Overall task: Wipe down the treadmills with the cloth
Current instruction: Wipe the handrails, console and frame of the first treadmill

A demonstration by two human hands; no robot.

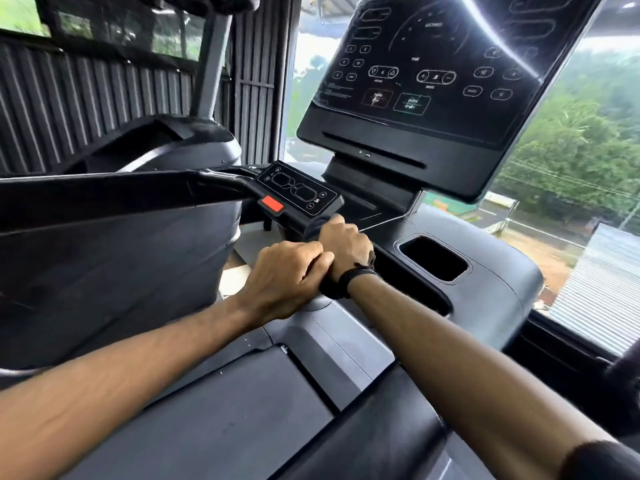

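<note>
The left hand (289, 275) is curling its fingers round the handlebar (329, 289) at centre frame, knuckles touching the right wrist. Just beside it at two o'clock, the right hand (344, 245) is clamping a dark cloth (316, 227) (only a fold showing past the knuckles) on the bar under the keypad (298, 188). The console (433, 71) is rising at one o'clock, the cupholder (433, 258) sitting at three.

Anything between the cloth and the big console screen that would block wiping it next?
Nothing visible does. The right hand grips the dark cloth just below the small keypad; the screen stands above, with open air between.
</note>
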